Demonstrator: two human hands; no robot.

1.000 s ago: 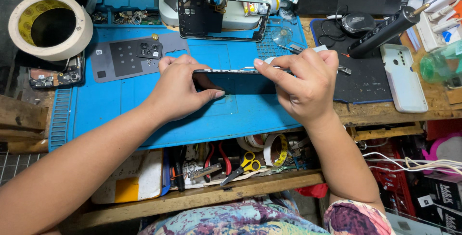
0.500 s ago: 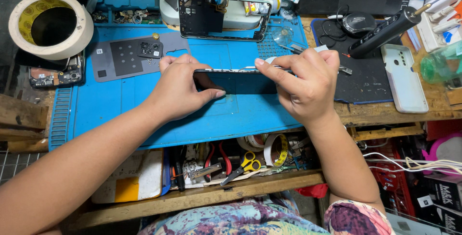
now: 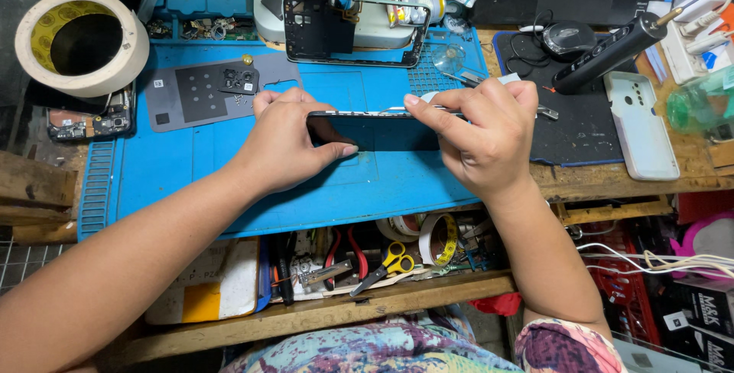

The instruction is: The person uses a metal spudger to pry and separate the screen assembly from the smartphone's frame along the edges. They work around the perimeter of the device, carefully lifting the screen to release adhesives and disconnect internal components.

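2 hands at work: both hold 1 thin dark phone panel (image 3: 386, 130) on edge over the blue mat (image 3: 183, 167), near the middle of the tabletop.
Left hand (image 3: 294, 144): closed around the panel's left end, thumb along the lower face, fingers curled over the top edge.
Right hand (image 3: 482, 132): closed on the right end, thumb and forefinger pinching a pale flat pry tool (image 3: 428, 100) against the top edge.
Handling: looks light, thin and stiff, likely glass-faced, so brittle under bending and slippery on its faces.
Where to hold: by the 2 short ends and the frame edge, not by pressing the middle of the face.
Nearby: open phone frame (image 3: 355, 30) just behind the hands, white back cover (image 3: 641, 124) on the dark pad (image 3: 581, 132) to the right, tape roll (image 3: 80, 40) at far left, yellow-handled scissors (image 3: 386, 262) on the shelf below.
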